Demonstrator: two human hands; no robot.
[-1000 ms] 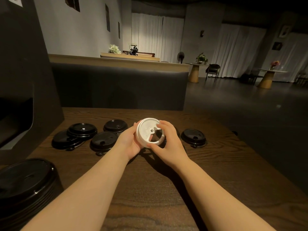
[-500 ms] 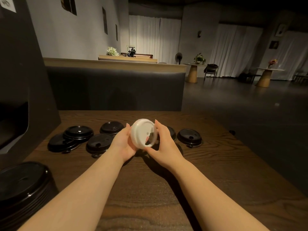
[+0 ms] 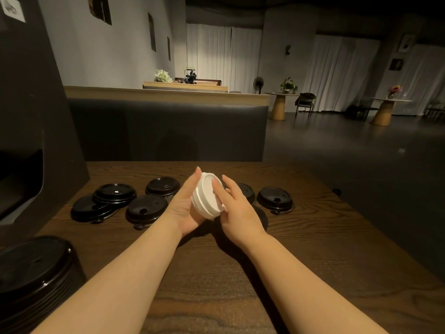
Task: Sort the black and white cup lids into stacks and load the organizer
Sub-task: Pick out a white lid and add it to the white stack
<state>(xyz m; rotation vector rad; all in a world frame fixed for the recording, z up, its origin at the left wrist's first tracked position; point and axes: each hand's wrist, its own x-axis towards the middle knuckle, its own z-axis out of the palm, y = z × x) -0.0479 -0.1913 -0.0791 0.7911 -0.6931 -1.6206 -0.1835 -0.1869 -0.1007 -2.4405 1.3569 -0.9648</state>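
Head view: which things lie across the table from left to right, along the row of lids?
Two overlapping black lids → single black lid → left hand → white lids → right hand → rightmost black lid.

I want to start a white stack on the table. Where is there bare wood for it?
Bare wood lies near the table edge between the forearms, and right of the right hand. The far left is crowded with loose black lids; a black stack fills the near-left corner.
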